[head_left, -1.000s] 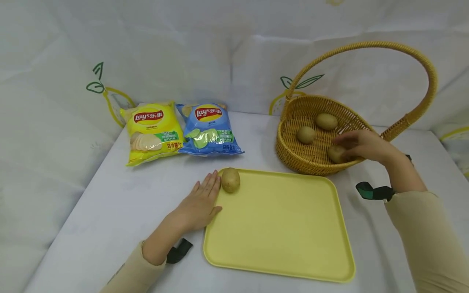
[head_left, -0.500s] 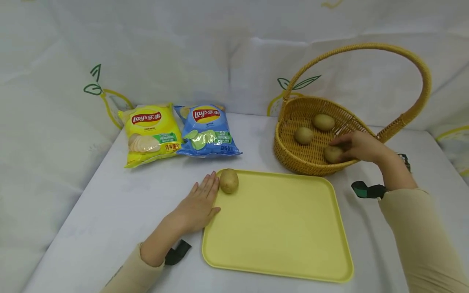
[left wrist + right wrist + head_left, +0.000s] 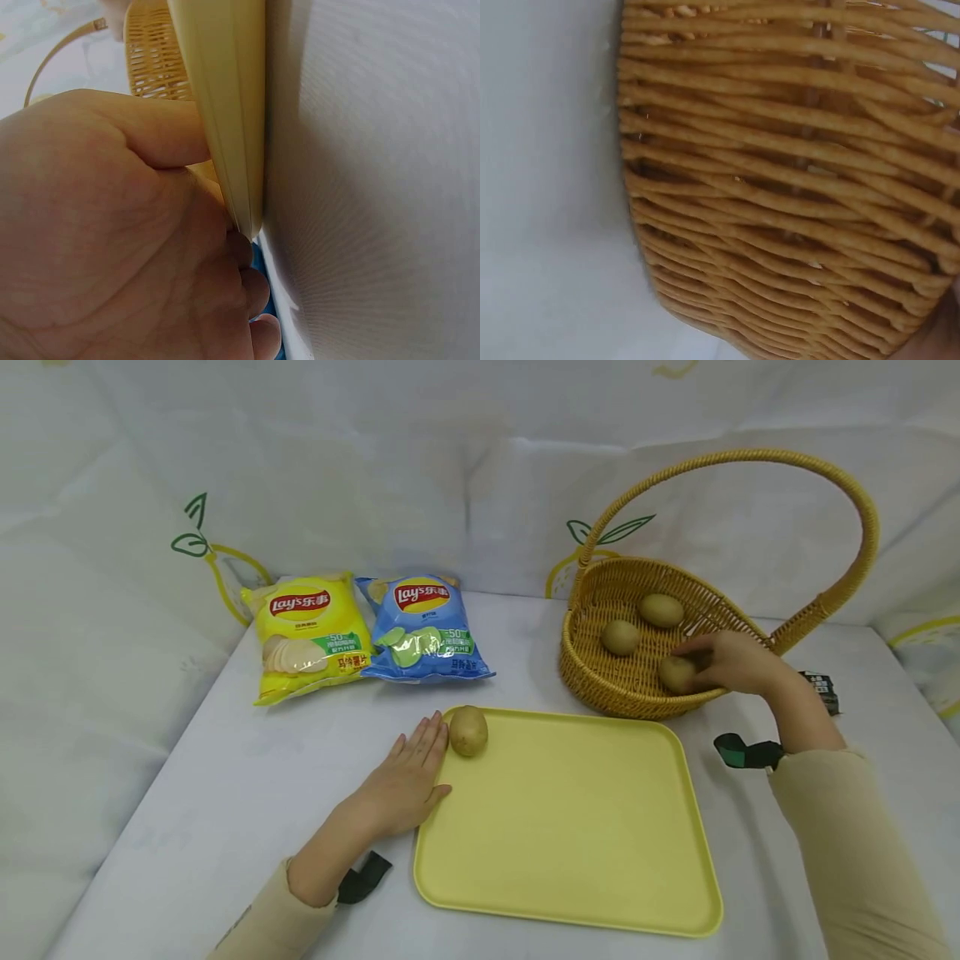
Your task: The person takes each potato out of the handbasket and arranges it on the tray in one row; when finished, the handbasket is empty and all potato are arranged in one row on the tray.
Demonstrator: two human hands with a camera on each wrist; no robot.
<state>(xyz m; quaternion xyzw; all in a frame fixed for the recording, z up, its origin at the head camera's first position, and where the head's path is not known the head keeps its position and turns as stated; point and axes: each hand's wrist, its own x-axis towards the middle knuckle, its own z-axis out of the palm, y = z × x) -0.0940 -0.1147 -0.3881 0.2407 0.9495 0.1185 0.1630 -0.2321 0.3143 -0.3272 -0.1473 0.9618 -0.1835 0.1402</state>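
My right hand (image 3: pixel 738 662) reaches over the near right rim of a woven basket (image 3: pixel 592 681), with thumb and fingers around a potato (image 3: pixel 676 674). Two other potatoes lie in the basket, a round potato (image 3: pixel 620 637) and a longer potato (image 3: pixel 661 610) behind it. At the left edge of a yellow tray (image 3: pixel 570 818), my left hand (image 3: pixel 401 787) rests with fingers straight and thumb over the rim. A potato (image 3: pixel 468 731) sits in the tray's far left corner, beside those fingertips. The right wrist view shows mostly the basket's outer wall (image 3: pixel 780 165), hiding the fingers.
A yellow chip bag (image 3: pixel 311 639) and a blue chip bag (image 3: pixel 426 631) lie side by side at the back left. The basket's tall handle (image 3: pixel 750 456) arches above it, left and behind my right forearm. White patterned cloth stands behind the table.
My right fingers have drawn in around the potato in the basket, which has shifted slightly left. The head view has moved a little. My left hand stays on the tray's edge.
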